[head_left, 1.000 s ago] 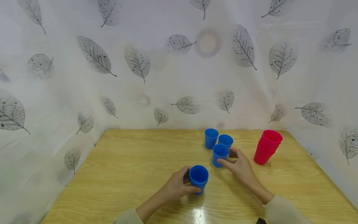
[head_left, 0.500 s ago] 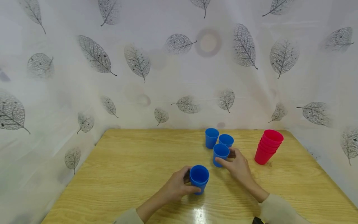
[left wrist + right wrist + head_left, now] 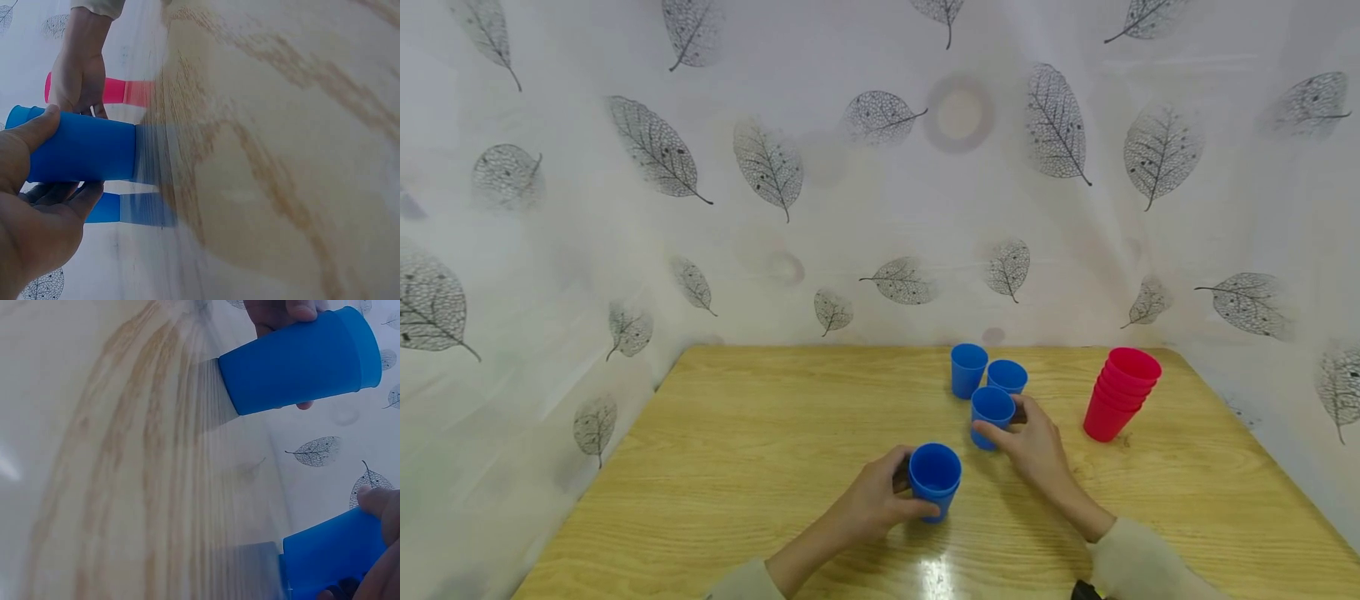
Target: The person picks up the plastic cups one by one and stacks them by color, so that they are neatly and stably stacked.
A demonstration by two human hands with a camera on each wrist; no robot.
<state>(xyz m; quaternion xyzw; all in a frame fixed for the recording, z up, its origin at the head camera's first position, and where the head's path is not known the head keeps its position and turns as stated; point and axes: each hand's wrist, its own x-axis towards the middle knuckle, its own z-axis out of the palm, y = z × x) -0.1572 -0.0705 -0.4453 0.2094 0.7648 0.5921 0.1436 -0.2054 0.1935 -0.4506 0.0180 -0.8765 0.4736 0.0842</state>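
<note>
Two nested blue cups (image 3: 935,475) stand upright near the front middle of the table, and my left hand (image 3: 874,500) grips them from the left, thumb on the near side. Farther back and to the right, my right hand (image 3: 1036,442) holds a single blue cup (image 3: 988,429), with the thumb across its front and fingers behind. In the right wrist view this cup (image 3: 331,550) is at lower right, the nested pair (image 3: 294,362) above. Just behind the single cup are two more blue cups, one (image 3: 967,372) at the back and one (image 3: 1007,377) partly hidden.
A stack of several red cups (image 3: 1122,396) leans slightly on the right side of the wood-grain table (image 3: 760,433). A pale curtain (image 3: 820,200) printed with leaves hangs behind the table and along both sides. Light reflects off the table's front middle.
My right thumb has slid a little left across the front of the single cup, and the right forearm has shifted slightly left. My left hand and the nested cups have barely moved.
</note>
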